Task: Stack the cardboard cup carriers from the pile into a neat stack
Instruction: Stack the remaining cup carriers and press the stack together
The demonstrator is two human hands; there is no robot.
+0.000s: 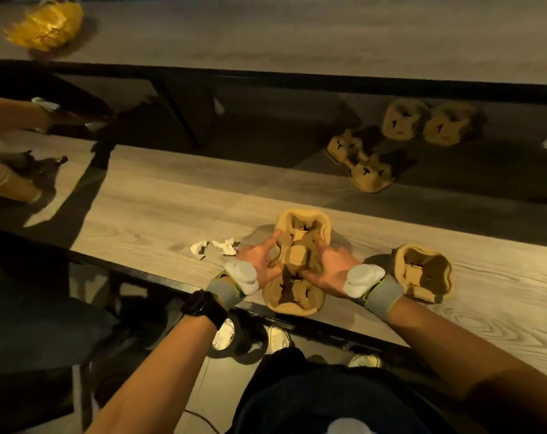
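A brown cardboard cup carrier (297, 258) lies lengthwise on the wooden counter (159, 208), its near end at the counter's front edge. My left hand (259, 261) grips its left side and my right hand (328, 267) grips its right side, fingers pressed into the middle. Whether more carriers lie nested under it I cannot tell. Another carrier (422, 272) rests on the counter just right of my right hand. Two more carriers lie on the lower dark surface beyond: one (360, 161) nearer, one (432, 122) farther right.
Crumpled white paper scraps (214, 247) lie on the counter left of my left hand. Another person's arm (15, 114) reaches in at the far left. A yellow crinkled bag (46, 25) sits on the far counter. A tape roll (231, 338) lies on the floor below the counter edge.
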